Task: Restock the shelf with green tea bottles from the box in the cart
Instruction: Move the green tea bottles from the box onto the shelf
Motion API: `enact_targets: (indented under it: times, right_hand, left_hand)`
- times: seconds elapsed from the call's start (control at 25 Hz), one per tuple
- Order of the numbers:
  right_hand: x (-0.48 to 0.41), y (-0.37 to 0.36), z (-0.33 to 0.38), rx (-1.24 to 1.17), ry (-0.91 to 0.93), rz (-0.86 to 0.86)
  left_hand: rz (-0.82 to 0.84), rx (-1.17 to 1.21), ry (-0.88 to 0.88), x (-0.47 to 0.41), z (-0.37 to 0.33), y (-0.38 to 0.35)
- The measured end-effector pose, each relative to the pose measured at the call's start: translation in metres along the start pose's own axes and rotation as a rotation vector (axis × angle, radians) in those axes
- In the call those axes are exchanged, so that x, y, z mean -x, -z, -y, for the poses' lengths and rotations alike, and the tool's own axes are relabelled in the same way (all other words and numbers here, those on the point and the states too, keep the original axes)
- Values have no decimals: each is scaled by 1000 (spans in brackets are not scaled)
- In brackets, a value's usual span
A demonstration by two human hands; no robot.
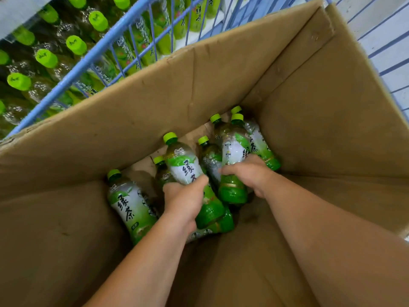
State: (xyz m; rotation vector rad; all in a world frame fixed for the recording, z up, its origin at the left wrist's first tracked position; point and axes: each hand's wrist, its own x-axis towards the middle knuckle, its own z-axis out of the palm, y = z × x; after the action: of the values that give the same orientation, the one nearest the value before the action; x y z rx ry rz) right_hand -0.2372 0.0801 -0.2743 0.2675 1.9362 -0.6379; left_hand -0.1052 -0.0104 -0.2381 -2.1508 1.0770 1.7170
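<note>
My left hand wraps the green tea bottle beneath it; my right hand wraps the neighbour bottle. Likely full, heavyish, slick: I'd grip mid-label.

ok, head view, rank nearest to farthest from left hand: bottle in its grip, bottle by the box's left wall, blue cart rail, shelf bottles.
1. Bottle in the grip: in the left hand.
2. Bottle by the left wall: lying in the box, left of the hand.
3. Blue cart rail: beyond the box.
4. Shelf bottles: behind the rail, top left.
</note>
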Motion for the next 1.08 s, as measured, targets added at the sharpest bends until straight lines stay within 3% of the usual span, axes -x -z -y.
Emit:
enact_targets:
  times: [0.12, 0.32, 0.6, 0.84, 1.08]
  right_hand:
    - [-1, 5, -1, 222, 63, -59]
    - [0, 9, -12, 255, 116, -23]
    - [0, 4, -6, 180, 40, 154]
    - [34, 15, 14, 69, 34, 119]
    - [91, 16, 34, 33, 179, -1]
  left_hand:
    - [25, -185, -86, 1, -4, 0]
    - [26, -336, -208, -10, -14, 4]
    - [43, -429, -237, -8, -26, 9]
    - [115, -439, -276, 23, -37, 22]
    - [224, -383, -295, 56, -41, 52]
